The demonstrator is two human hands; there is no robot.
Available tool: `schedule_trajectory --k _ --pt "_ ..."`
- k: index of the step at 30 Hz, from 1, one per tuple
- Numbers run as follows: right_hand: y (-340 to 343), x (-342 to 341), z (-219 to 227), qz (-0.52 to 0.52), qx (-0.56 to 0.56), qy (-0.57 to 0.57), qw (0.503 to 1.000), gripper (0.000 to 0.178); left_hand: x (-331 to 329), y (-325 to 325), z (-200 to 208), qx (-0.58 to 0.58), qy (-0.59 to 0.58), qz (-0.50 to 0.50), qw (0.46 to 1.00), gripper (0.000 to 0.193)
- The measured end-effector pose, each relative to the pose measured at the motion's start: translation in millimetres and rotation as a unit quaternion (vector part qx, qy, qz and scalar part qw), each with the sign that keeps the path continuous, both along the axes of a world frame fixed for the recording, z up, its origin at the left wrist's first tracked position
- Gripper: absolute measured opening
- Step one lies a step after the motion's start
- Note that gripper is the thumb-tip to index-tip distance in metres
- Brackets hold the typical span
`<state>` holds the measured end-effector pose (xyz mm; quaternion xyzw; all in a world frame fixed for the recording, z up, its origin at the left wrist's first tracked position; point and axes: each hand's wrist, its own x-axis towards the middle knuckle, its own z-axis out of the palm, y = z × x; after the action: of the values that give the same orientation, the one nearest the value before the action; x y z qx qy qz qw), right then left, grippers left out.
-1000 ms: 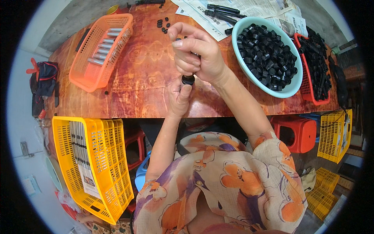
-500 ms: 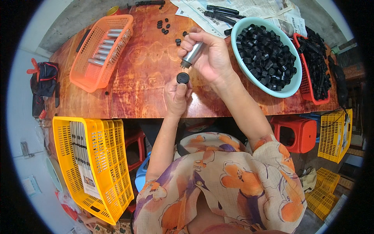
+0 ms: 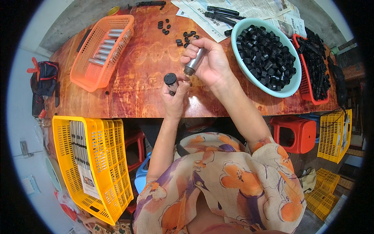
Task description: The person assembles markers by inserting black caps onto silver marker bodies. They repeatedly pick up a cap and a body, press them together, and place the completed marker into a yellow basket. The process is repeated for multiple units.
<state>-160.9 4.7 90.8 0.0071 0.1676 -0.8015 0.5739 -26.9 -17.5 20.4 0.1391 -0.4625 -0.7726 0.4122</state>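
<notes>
The silver tube [image 3: 196, 59] was gripped over a reddish-brown wooden tabletop [image 3: 146, 78], which spread across the upper half of the view, seen from above. A tall yellow slatted crate [image 3: 113, 156] stood at the lower left, below the near edge, with rows of silver tubes inside. Newspaper [image 3: 269, 9] lay along the far edge, toward the right, with long black parts on it. Just below it, a pale blue bowl [image 3: 242, 70] was filled with short black cylinders [image 3: 267, 54]; right beside the bowl was a red basket [image 3: 307, 89] heaped with black parts. On the left of the tabletop sat an orange basket [image 3: 87, 80] holding a row of silver tubes. At the centre, two bare hands were raised close together. The right hand [image 3: 213, 64] was closed around the tube, which tilted with its dark end down and toward the left. The left hand [image 3: 175, 99] grasped a black part with a round flat head [image 3: 170, 79]; whether its fingertips touched the tube could not be told. Smallest were the black pieces [image 3: 179, 40] scattered beyond the hands.
</notes>
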Motion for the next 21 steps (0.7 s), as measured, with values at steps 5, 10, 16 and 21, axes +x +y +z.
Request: schedule_trajectory --k 5,10,16,21 --pt "6 -4 -6 0.057 -0.064 0.012 0.996 0.017 -2 13 25 0.002 -0.096 0.066 0.993 0.011" --pt "12 8 5 0.005 -0.017 0.083 0.996 0.014 3 22 39 -0.06 -0.154 0.111 0.98 0.011" --pt "18 19 12 -0.053 0.142 0.071 0.986 0.016 6 18 33 -0.151 -0.195 0.15 0.957 0.012" --pt "21 7 -5 -0.012 0.015 -0.001 1.0 0.02 9 23 31 -0.122 -0.177 0.113 0.97 0.012"
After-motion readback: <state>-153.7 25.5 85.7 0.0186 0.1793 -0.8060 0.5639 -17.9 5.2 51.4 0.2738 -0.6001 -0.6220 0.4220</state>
